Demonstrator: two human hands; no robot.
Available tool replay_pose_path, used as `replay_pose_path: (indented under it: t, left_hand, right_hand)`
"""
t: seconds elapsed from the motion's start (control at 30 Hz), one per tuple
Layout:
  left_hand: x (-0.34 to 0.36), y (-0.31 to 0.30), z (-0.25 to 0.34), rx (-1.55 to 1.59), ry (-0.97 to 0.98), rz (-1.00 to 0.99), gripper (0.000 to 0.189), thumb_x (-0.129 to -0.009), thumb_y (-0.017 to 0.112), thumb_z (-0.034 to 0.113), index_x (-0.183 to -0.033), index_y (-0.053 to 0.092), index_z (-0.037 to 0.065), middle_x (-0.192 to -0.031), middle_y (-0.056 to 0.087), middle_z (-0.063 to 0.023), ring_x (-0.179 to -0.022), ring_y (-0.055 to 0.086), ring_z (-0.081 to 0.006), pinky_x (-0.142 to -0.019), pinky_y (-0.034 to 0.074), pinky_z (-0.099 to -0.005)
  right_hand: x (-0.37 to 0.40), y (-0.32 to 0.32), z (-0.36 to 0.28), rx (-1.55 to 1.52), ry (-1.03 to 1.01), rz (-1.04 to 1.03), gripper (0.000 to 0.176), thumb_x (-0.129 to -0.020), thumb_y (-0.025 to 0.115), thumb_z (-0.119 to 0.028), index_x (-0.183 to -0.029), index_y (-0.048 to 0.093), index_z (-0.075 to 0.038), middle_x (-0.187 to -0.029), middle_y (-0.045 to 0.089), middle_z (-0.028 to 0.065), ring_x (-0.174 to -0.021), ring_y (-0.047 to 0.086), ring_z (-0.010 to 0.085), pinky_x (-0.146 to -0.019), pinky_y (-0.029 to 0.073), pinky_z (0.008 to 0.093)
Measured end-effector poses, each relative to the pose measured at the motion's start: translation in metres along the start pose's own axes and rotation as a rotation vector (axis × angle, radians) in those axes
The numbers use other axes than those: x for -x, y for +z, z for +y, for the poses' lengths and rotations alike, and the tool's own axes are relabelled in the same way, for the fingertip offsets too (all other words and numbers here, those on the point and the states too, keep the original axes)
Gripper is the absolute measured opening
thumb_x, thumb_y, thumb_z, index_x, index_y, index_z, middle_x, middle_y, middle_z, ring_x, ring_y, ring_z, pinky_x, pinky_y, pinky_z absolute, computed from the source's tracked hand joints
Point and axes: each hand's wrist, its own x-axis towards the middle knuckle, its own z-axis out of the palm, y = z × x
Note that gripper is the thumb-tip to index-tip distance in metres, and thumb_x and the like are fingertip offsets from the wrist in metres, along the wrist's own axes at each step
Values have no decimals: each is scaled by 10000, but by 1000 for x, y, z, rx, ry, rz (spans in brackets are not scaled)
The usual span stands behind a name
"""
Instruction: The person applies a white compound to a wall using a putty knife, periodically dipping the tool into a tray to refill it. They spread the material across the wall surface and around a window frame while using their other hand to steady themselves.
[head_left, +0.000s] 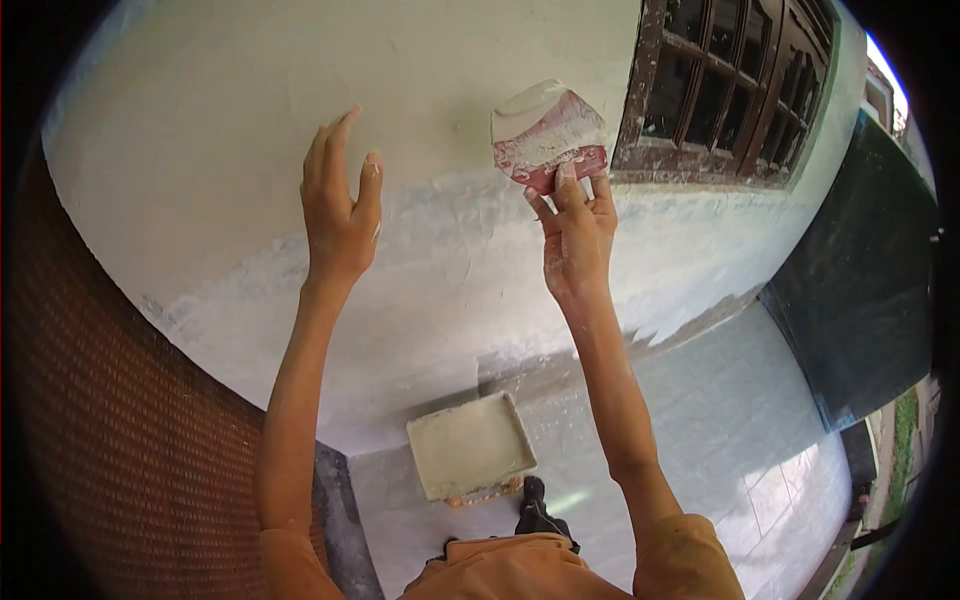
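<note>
Your right grip (575, 235) is pinching the red scraper (550, 135) by its bottom edge, fingers closed on it, holding it flat against the far wall (200, 120). It's looking thin, light, bendy and putty-slick, so that low edge is probably working best. Left grip (340, 210) is hovering spread open, empty.

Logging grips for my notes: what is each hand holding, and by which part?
The right hand pinches the scraper by its lower edge; the left hand holds nothing.

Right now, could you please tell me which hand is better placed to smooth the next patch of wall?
The right hand: its fingers already grip the red scraper, smeared with white putty, against the wall. The left hand is open and holds nothing.
</note>
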Motion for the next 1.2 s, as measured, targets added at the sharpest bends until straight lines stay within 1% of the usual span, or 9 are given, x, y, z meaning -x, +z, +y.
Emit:
replay_pose_path:
  t: [0.17,0.3,0.37,0.43,0.5,0.53,0.73,0.93,1.2]
  left_hand:
    - [-51,44,8,-302,197,144,487,-951,507,244,-1420,433,134,-1443,446,-83,-1387,332,-366,-1067,291,-510]
    - [-79,68,13,-465,267,238,509,-942,517,238,-1433,415,152,-1466,427,-73,-1410,302,-361,-1075,254,-523]
    - [-91,76,13,-496,283,280,516,-936,520,234,-1435,413,153,-1469,424,-67,-1414,295,-354,-1076,242,-522]
    - [-100,81,13,-524,302,323,524,-930,522,230,-1437,411,154,-1473,422,-62,-1417,289,-348,-1077,230,-520]
    - [-111,82,12,-571,333,355,540,-918,527,227,-1440,410,153,-1478,418,-55,-1418,286,-340,-1071,227,-527]
    - [-117,82,11,-576,339,360,540,-918,527,227,-1440,410,153,-1478,418,-55,-1418,286,-340,-1071,227,-527]
    - [-148,87,-5,-644,416,422,535,-919,506,259,-1437,420,158,-1482,415,-48,-1421,282,-321,-1066,225,-525]
    - [-164,98,-13,-599,468,478,510,-903,493,295,-1407,481,215,-1470,423,-38,-1407,298,-288,-1067,226,-515]
    - [-163,99,-18,-577,453,496,496,-927,465,337,-1417,471,259,-1496,386,-36,-1419,281,-284,-1076,218,-544]
  right_hand:
    - [-71,-12,-18,133,-178,-17,212,-973,568,-69,-1163,583,25,-1001,687,55,-888,624,83,-845,494,269]
    - [-121,-15,-19,242,-475,-105,176,-942,583,-10,-1098,646,41,-1053,700,97,-961,641,117,-895,472,252]
    - [-140,-15,-14,519,-844,-153,215,-922,579,35,-1115,669,3,-1087,703,119,-1037,645,148,-906,481,272]
    - [-150,-12,-17,563,-951,-222,310,-864,586,97,-1124,689,-38,-1095,701,133,-1072,658,220,-913,496,320]
    - [-164,-9,-14,801,-1351,-358,439,-765,593,149,-1146,687,-50,-1109,692,136,-1076,652,282,-916,500,364]
    - [-169,-9,-10,853,-1396,-395,488,-710,605,121,-1149,692,-72,-1141,684,108,-1120,625,282,-948,473,402]
    - [-183,-12,9,1137,-1507,-427,401,-797,620,-47,-1174,697,-161,-1169,685,-2,-1203,575,225,-980,416,412]
    - [-191,-5,22,1240,-1503,-444,372,-818,636,-157,-1182,694,-197,-1196,680,-24,-1240,551,209,-975,421,428]
    - [-174,-26,26,1250,-1211,-602,467,-786,630,12,-1206,686,-185,-1256,651,44,-1325,488,261,-1042,376,471]
